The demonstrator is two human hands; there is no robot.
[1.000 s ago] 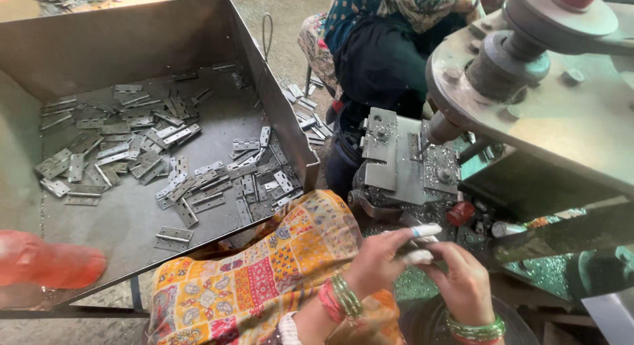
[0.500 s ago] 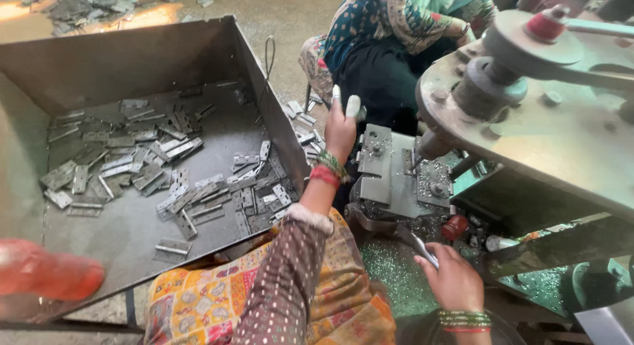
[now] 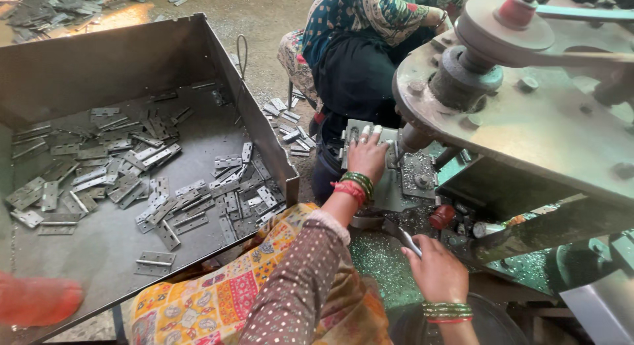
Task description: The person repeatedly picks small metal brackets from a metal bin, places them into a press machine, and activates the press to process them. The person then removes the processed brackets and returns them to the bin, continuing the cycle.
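A large grey machine with a round pulley on top fills the right side. At left stands an open sheet-metal tray with raised walls; it holds many loose flat metal hinges, scattered over its floor and thickest near the right wall. More hinges lie on the ground just beyond the tray, beside a seated co-worker. The left hand rests palm down, fingers together, on the metal fixture block at the machine's base. The right hand is closed around a slim metal lever handle. Fine metal shavings cover the surface between the hands.
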